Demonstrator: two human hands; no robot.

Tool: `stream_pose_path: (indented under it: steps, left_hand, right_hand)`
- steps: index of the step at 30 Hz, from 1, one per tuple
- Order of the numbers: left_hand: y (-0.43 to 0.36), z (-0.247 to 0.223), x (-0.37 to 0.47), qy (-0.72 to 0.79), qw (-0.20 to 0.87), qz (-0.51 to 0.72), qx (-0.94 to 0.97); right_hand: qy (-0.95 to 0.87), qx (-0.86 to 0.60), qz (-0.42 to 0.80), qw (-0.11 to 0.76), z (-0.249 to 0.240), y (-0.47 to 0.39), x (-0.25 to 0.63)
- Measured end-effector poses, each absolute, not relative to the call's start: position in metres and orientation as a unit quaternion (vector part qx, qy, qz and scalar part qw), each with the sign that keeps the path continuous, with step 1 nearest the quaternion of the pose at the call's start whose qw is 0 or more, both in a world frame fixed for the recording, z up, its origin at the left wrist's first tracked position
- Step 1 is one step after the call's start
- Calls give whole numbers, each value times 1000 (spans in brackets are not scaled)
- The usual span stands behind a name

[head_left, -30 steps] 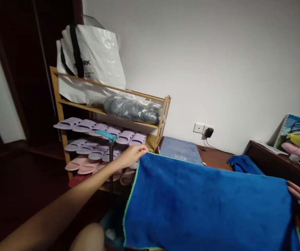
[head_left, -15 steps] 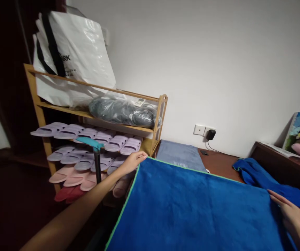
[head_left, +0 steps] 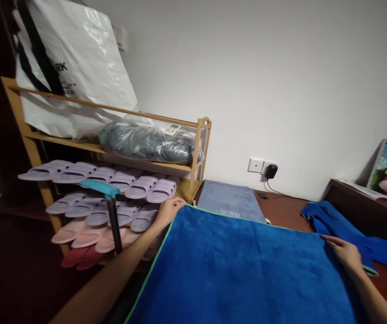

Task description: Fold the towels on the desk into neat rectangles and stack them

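Note:
A large blue towel (head_left: 243,270) with a green hem lies spread out in front of me over a dark wooden table (head_left: 284,209). My left hand (head_left: 168,212) pinches its far left corner, close to the shoe rack. My right hand (head_left: 343,253) holds the far right corner, pressed low on the table. A folded grey-blue towel (head_left: 231,201) lies just beyond the blue one, against the wall. A second blue cloth (head_left: 344,231) lies crumpled to the right, past my right hand.
A wooden shoe rack (head_left: 198,153) at the left holds several lilac and pink slippers (head_left: 119,180), a plastic-wrapped bundle and a white bag (head_left: 75,67). A teal-topped handle (head_left: 107,202) stands before it. A plugged-in wall socket (head_left: 264,167) sits above the table; toys lie far right.
Both hands have lowered the blue towel from a held-up spread onto the table. My right hand moved left and forward with its corner. The view shifted right.

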State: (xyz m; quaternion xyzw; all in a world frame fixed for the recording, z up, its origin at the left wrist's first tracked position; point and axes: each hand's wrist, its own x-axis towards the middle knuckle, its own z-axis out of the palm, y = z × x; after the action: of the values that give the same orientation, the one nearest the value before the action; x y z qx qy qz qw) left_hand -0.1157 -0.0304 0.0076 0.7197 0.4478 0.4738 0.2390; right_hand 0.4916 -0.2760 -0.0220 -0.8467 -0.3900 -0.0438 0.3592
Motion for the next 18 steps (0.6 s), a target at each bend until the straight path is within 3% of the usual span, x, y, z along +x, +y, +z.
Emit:
stream_pose_path:
  steps: [7, 12, 18]
  left_hand:
    - [-68, 18, -112, 497, 116, 452, 732]
    - [-160, 23, -96, 327, 66, 273, 902]
    - [-208, 14, -89, 324, 50, 157, 932]
  right_hand:
    - [-498, -843, -66, 194, -20, -278, 467]
    - [-553, -819, -51, 142, -41, -277, 430]
    - [-557, -819, -58, 126, -37, -279, 403]
